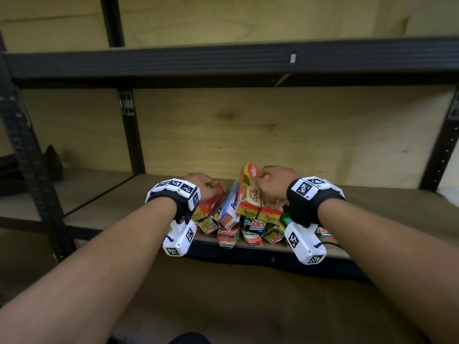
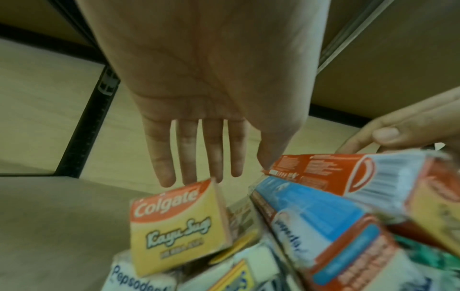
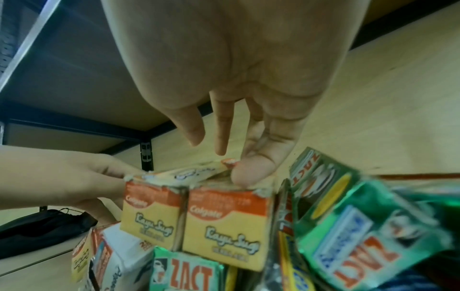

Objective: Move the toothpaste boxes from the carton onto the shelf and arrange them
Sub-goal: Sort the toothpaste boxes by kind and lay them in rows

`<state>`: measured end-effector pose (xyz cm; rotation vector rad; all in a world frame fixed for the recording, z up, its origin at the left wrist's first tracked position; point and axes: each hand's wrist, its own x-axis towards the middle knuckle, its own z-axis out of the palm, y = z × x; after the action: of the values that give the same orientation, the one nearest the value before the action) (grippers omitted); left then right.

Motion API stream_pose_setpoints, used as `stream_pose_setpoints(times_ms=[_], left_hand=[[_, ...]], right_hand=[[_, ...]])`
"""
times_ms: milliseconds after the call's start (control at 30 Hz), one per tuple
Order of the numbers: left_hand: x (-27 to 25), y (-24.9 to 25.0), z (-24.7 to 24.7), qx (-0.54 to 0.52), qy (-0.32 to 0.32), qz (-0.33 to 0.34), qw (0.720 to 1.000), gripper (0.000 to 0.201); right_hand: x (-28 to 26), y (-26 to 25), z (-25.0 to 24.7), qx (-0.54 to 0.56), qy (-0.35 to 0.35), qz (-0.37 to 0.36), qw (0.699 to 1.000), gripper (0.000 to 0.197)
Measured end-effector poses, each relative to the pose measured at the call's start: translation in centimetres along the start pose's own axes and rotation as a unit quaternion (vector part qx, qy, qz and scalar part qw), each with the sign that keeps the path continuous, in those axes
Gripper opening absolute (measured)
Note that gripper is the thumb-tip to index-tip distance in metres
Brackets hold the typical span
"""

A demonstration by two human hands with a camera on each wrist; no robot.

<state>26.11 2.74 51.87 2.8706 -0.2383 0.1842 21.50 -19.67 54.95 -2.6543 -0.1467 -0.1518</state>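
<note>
A loose pile of toothpaste boxes [image 1: 238,214] lies at the front of the wooden shelf [image 1: 372,202]. My left hand [image 1: 202,186] is flat over the pile's left side. Its straight fingers [image 2: 194,161] reach the far end of a yellow-and-orange Colgate box [image 2: 179,222]. My right hand [image 1: 272,184] sits on a tilted Colgate box [image 1: 249,192] on top of the pile. One fingertip [image 3: 248,173] presses the torn top of two Colgate boxes [image 3: 224,224] lying side by side, with the thumb clear of them. The carton is out of view.
Blue Pepsodent boxes [image 1: 232,207] and green Zact boxes [image 1: 255,225] lie crooked under the Colgate ones, some overhanging the front edge. A black upright [image 1: 131,135] divides the shelf. A dark bag [image 1: 53,162] sits in the left bay. Another shelf beam [image 1: 223,60] runs overhead.
</note>
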Motion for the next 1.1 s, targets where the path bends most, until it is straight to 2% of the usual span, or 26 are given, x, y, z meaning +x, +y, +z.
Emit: stream_pose_setpoints(times_ms=[267, 500, 700, 900, 1033, 1067, 1100], left_hand=[[-2.5, 6.4, -3.2, -0.034, 0.036, 0.100, 0.994, 0.027], [-3.9, 13.2, -3.4, -0.014, -0.015, 0.206, 0.978, 0.029], [-3.0, 18.1, -1.2, 0.068, -0.069, 0.267, 0.959, 0.032], [-0.3, 20.3, 1.7, 0.143, -0.097, 0.263, 0.949, 0.046], [1.9, 20.9, 2.7, 0.142, -0.081, 0.202, 0.966, 0.072], [2.3, 21.1, 2.7, 0.142, -0.084, 0.181, 0.970, 0.074], [2.8, 21.2, 2.6, 0.131, -0.087, 0.166, 0.973, 0.066]], right_hand=[[-4.8, 2.7, -4.7, -0.018, 0.026, 0.026, 0.999, 0.023], [-7.7, 7.4, -8.2, -0.111, 0.039, 0.060, 0.991, 0.025], [-8.4, 11.9, -9.4, -0.124, 0.020, 0.117, 0.985, 0.026], [-7.9, 15.2, -7.6, -0.092, -0.013, 0.163, 0.982, 0.025], [-6.8, 16.1, -6.1, -0.067, -0.025, 0.162, 0.984, 0.037], [-6.4, 16.2, -5.7, -0.065, -0.027, 0.163, 0.984, 0.041], [-6.0, 16.2, -5.3, -0.061, -0.028, 0.164, 0.984, 0.046]])
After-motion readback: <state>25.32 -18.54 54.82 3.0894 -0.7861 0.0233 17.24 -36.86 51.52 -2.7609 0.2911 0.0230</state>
